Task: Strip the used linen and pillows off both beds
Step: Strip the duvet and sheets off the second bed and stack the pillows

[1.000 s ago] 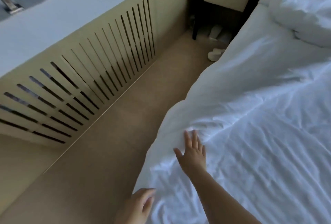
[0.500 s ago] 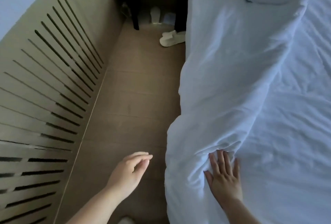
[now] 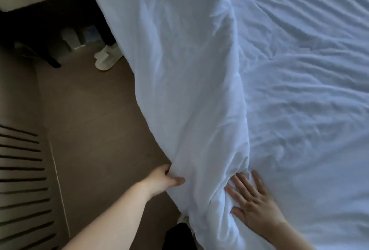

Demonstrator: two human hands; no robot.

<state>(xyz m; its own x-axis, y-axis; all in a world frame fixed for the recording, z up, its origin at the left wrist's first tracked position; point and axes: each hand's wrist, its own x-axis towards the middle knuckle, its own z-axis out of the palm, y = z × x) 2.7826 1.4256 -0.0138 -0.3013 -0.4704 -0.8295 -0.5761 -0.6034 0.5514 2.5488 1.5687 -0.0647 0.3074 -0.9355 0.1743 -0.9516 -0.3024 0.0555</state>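
We see the bed's wrinkled white sheet (image 3: 309,90) filling everything right of and beyond the right hand (image 3: 253,203). The white duvet (image 3: 185,70) is bunched in a long fold along the bed edge. It runs away from both hands and hangs down the bed's side toward the floor (image 3: 95,119), and its near end sits between the two hands. The brown floor spreads left of and beyond the left hand (image 3: 165,179). A slatted panel (image 3: 22,179) stands well to the left of the left hand. A dark nightstand (image 3: 40,20) is far beyond the left hand, and white slippers (image 3: 106,58) lie on the floor near its leg, just beside the duvet's hanging edge. The hands are apart with the duvet fold between them. The left hand pinches the duvet's hanging edge, thumb in front and fingers curled behind the cloth. The right hand lies flat on the sheet, fingers straight and spread, fingertips against the duvet fold.
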